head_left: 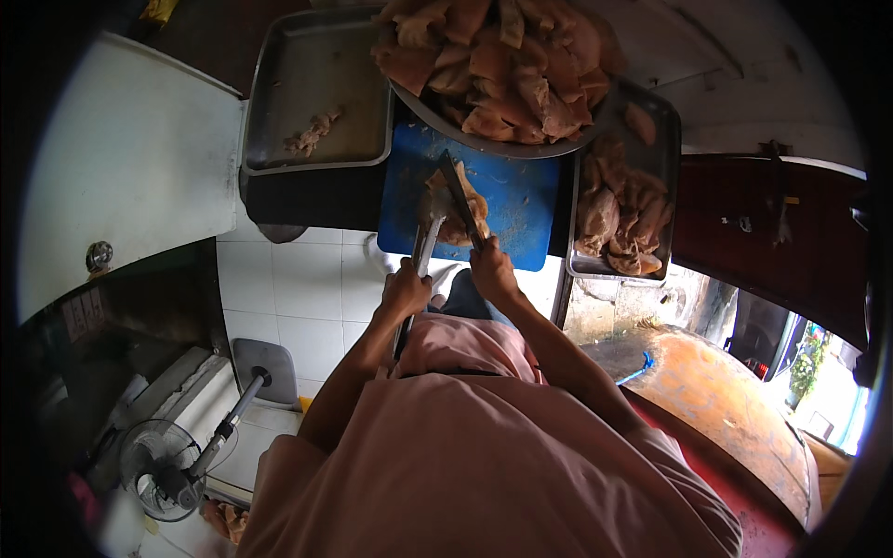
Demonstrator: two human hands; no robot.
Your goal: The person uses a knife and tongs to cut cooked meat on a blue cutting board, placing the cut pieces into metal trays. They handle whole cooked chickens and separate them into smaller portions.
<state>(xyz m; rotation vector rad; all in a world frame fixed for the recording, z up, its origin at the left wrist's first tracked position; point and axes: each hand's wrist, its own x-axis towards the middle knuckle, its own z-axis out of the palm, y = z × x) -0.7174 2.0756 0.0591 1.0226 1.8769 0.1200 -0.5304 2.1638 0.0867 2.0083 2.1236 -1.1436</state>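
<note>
On a blue cutting board (527, 202) lies a piece of meat (477, 198), partly hidden under the tools. My left hand (407, 287) grips metal tongs (423, 247), whose tips rest at the meat's left side. A long dark-bladed knife (457, 190) is in my right hand (494, 273); its blade slants up and left across the meat. Whether the edge has cut into the meat cannot be seen. Beyond the board, a wide metal bowl (453, 132) is heaped with pieces of meat (499, 70).
Left of the board, a metal tray (328, 63) holds small meat scraps (314, 132). Another metal tray (659, 115), at the right, carries several larger meat pieces (624, 209). A white door (139, 167) and a standing fan (164, 469) are to the left.
</note>
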